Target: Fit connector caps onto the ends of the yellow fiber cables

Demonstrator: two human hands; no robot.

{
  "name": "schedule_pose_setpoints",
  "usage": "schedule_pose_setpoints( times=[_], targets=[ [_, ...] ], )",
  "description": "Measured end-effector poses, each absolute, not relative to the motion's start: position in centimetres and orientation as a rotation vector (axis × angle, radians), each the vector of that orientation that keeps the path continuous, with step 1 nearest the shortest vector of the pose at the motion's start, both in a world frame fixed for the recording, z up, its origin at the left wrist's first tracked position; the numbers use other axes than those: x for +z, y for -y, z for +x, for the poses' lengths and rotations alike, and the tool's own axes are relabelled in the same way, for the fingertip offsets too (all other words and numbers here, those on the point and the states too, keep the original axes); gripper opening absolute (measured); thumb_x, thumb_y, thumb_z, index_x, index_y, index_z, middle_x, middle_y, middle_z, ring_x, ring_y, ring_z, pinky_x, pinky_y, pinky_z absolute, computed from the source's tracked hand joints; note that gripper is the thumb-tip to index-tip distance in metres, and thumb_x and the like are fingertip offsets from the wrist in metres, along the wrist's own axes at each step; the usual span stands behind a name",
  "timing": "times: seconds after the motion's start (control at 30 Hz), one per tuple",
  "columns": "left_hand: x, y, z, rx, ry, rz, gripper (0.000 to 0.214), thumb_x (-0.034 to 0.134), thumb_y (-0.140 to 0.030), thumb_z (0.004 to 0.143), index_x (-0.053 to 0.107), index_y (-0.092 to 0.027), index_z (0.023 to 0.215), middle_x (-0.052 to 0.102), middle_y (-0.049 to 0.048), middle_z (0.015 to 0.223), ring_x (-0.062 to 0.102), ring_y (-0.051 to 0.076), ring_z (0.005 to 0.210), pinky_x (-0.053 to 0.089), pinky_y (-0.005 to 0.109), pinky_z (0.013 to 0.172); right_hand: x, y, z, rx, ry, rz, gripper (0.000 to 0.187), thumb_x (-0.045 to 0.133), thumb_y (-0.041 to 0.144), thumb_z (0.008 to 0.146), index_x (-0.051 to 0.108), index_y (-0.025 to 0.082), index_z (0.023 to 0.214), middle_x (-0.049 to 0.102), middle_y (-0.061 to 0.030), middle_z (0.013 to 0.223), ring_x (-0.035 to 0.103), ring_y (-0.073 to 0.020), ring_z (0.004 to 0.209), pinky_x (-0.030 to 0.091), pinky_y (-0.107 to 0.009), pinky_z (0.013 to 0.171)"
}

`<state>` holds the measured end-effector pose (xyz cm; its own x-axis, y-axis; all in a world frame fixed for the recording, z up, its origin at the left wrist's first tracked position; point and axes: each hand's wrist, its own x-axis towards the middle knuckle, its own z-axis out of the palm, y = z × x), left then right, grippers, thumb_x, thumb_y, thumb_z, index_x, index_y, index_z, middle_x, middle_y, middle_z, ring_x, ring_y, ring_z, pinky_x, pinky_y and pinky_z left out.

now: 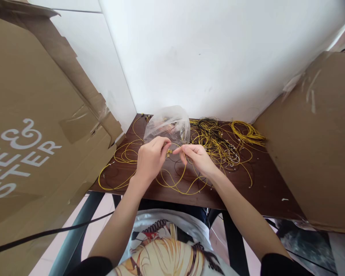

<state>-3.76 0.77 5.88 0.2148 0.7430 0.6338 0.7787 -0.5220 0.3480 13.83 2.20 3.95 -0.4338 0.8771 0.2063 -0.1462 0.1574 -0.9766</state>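
My left hand (153,156) and my right hand (197,156) are raised close together over the dark brown table. Between them runs a thin yellow cable (176,184), pinched in the fingertips of each hand. Its slack drops from my right fingers and loops across the tabletop. Just behind my hands stands a clear plastic bag (168,122) with small parts inside that I cannot make out. Several small yellow pieces (169,152) lie beneath my fingers.
A tangled heap of yellow and black cables (211,138) lies right of the bag, beside a coiled yellow bundle (247,133). Cardboard walls (46,99) (313,145) flank the table (261,188) on both sides. A white wall (212,57) closes off the back. More yellow loops (115,186) spread to the left.
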Motion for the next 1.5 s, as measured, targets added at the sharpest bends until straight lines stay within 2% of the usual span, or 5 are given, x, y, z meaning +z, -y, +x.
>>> schedule_pose_setpoints(
  times=[0.43, 0.53, 0.67, 0.8, 1.5],
  targets=[
    [5.2, -0.3, -3.8, -1.489, 1.7, -2.424, 0.015, 0.054, -0.025, 0.088, 0.065, -0.016, 0.087, 0.069, 0.0029, 0.08, 0.057, 0.011, 0.063, 0.042, 0.022, 0.063, 3.3, -2.5, 13.4, 1.239, 1.567, -0.935, 0.03, 0.061, 0.044, 0.081, 0.073, 0.016, 0.082, 0.058, 0.0004, 0.06, 0.049, -0.0096, 0.056, 0.04, -0.024, 0.057],
    [5.0, -0.3, -3.6, -1.928, 1.953, -2.356, 0.017, 0.06, -0.03, 0.083, 0.066, -0.015, 0.085, 0.065, 0.0013, 0.067, 0.055, 0.01, 0.057, 0.042, 0.022, 0.057, 3.2, -2.5, 13.4, 1.073, 1.647, -0.94, 0.028, 0.059, 0.041, 0.083, 0.073, 0.016, 0.081, 0.061, -0.0027, 0.072, 0.052, -0.0112, 0.063, 0.041, -0.026, 0.06],
    [4.7, -0.2, -3.3, -2.728, 2.274, -2.135, 0.029, 0.07, -0.034, 0.074, 0.066, -0.012, 0.092, 0.055, -0.0028, 0.057, 0.039, 0.004, 0.041, 0.028, 0.017, 0.039, 3.0, -2.5, 13.3, 1.016, 1.656, -0.911, 0.024, 0.058, 0.037, 0.086, 0.072, 0.017, 0.081, 0.064, -0.0046, 0.079, 0.057, -0.0135, 0.071, 0.045, -0.027, 0.066],
    [4.5, 0.1, -3.1, -3.064, 2.349, -2.058, 0.035, 0.076, -0.031, 0.067, 0.066, -0.01, 0.094, 0.053, -0.0038, 0.054, 0.033, 0.001, 0.039, 0.022, 0.014, 0.036, 2.8, -2.4, 13.2, 1.091, 1.653, -0.863, 0.024, 0.058, 0.036, 0.086, 0.071, 0.016, 0.08, 0.063, -0.004, 0.076, 0.057, -0.0131, 0.069, 0.046, -0.027, 0.066],
    [3.5, -0.2, -3.3, -2.873, 2.365, -2.111, 0.033, 0.076, -0.04, 0.067, 0.064, -0.011, 0.079, 0.054, -0.003, 0.054, 0.036, 0.002, 0.039, 0.024, 0.015, 0.035, 2.9, -2.2, 13.1, 1.109, 1.733, -0.822, 0.024, 0.058, 0.035, 0.086, 0.069, 0.016, 0.075, 0.063, -0.0045, 0.072, 0.06, -0.0144, 0.066, 0.049, -0.027, 0.062]
  ],
)
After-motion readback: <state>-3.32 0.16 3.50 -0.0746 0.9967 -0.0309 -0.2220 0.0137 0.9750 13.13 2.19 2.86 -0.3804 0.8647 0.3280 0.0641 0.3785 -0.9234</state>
